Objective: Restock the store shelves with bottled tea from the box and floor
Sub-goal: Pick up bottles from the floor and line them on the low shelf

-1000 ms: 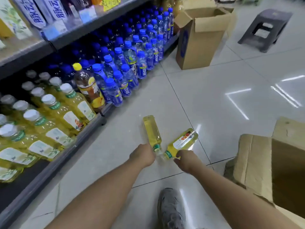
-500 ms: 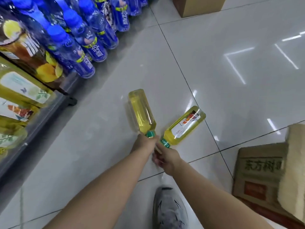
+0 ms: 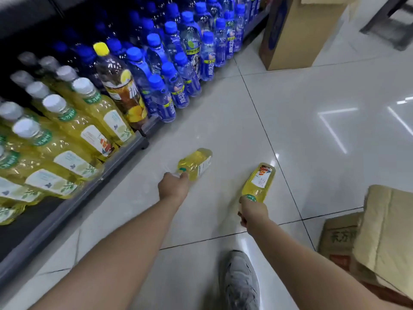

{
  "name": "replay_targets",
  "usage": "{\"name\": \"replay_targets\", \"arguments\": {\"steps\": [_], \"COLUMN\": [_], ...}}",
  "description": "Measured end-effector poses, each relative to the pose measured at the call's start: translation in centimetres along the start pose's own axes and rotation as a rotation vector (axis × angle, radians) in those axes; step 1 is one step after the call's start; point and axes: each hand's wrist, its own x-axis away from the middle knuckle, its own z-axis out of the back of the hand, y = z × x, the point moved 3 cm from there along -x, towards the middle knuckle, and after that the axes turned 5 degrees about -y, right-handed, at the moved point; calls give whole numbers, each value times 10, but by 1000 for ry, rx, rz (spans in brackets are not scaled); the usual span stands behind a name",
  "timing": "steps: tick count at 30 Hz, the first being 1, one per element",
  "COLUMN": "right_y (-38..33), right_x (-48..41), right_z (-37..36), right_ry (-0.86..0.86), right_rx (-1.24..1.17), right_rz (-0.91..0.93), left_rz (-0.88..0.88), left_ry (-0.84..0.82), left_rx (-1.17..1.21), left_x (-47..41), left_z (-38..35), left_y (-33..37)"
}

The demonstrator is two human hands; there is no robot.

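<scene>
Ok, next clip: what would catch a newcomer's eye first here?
Each hand grips a yellow tea bottle by its neck above the tiled floor: left hand with the left tea bottle, right hand with the right tea bottle. At left, the bottom shelf holds matching yellow bottles beside blue-capped bottles.

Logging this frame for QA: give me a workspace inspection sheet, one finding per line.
Surface: glossy tiled floor, glare streaks.
Job's things: left tea bottle and right tea bottle, each gripped at the cap end; bottom shelf holds rows of matching tea.
Clutter: open cardboard box at right; another box farther back.
Grippers: left hand and right hand each closed on a bottle.
Cables: nothing seen.
Surroundings: blue-capped bottles, grey shoe.
</scene>
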Motion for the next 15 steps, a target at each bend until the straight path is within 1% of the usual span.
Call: {"name": "replay_targets", "arguments": {"steps": [3, 6, 8, 10, 12, 15], "right_y": [-23, -49, -63, -71, -74, -74], "right_x": [25, 56, 82, 115, 153, 217], "right_z": [0, -7, -24, -54, -88, -137], "right_ry": [59, 108, 120, 83, 7, -75], "right_rx": [169, 397, 558, 736, 863, 994], "right_rz": [135, 235, 329, 451, 575, 765], "left_rz": [-43, -88, -133, -183, -243, -276], "left_ry": [69, 92, 103, 116, 125, 133], "left_rx": [-57, -221, -304, -400, -486, -522], "left_x": [11, 25, 37, 52, 70, 102], "left_z": [45, 97, 134, 170, 206, 264], "left_y": [-5, -21, -36, -52, -67, -88]}}
